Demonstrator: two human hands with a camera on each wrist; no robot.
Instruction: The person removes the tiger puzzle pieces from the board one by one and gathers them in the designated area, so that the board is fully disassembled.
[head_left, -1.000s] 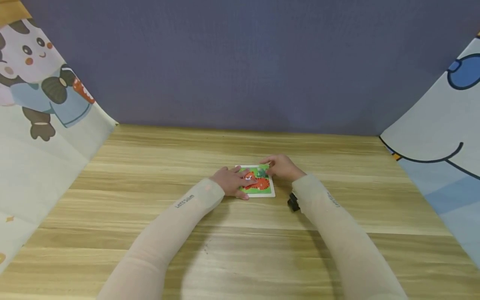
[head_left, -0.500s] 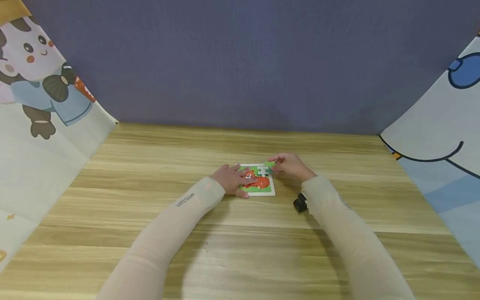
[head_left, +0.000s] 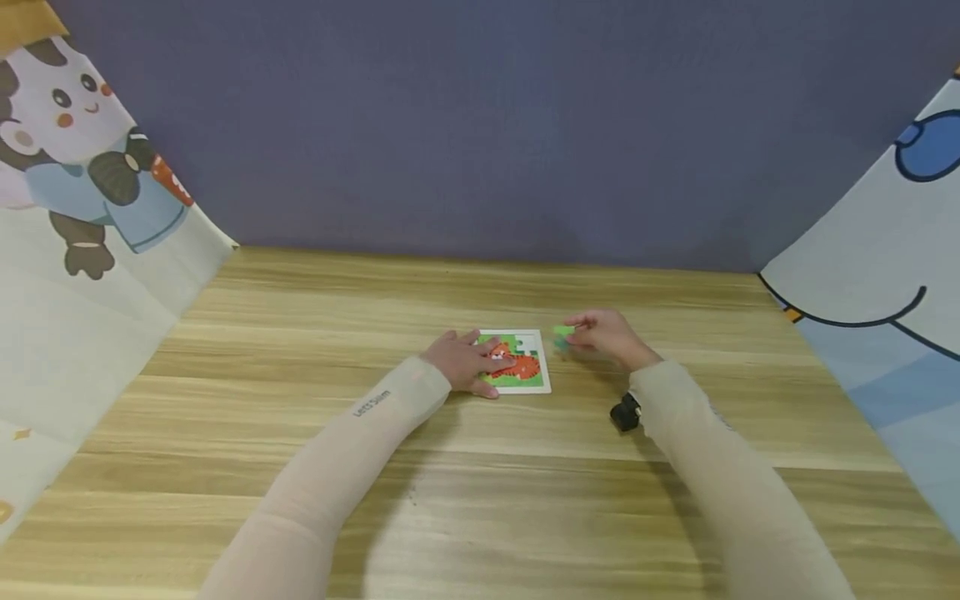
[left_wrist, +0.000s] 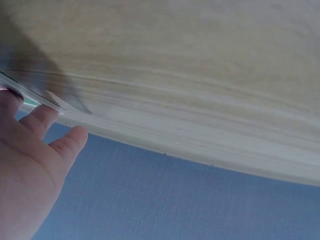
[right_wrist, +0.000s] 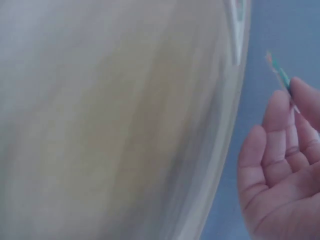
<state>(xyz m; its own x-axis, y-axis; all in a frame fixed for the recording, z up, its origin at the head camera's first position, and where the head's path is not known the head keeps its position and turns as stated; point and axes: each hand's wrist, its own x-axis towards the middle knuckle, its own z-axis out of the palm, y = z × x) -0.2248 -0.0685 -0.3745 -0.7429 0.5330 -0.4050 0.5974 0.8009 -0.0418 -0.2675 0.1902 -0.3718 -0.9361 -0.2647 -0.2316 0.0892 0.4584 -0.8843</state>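
A small jigsaw puzzle point(head_left: 528, 367) with an orange tiger on green lies in a white frame on the table. Its upper right corner shows a white, piece-shaped gap. My left hand point(head_left: 463, 363) rests spread over the puzzle's left side, fingers straight; in the left wrist view the left hand point(left_wrist: 30, 160) has its fingertips at the frame's edge. Just right of the frame, my right hand point(head_left: 609, 335) pinches a green puzzle piece point(head_left: 564, 331) off the table. The right wrist view shows that piece point(right_wrist: 281, 74) edge-on between thumb and fingers of the right hand point(right_wrist: 280, 170).
The wooden table point(head_left: 480, 500) spreads around the puzzle. A dark blue-grey panel point(head_left: 487, 133) stands along its back edge, with cartoon-printed side panels point(head_left: 97, 183) left and right. A black wrist camera point(head_left: 626, 412) sits below my right sleeve.
My right hand has lifted the green puzzle piece out of the upper right corner and moved it right, baring the white gap. The left hand has stayed on the puzzle.
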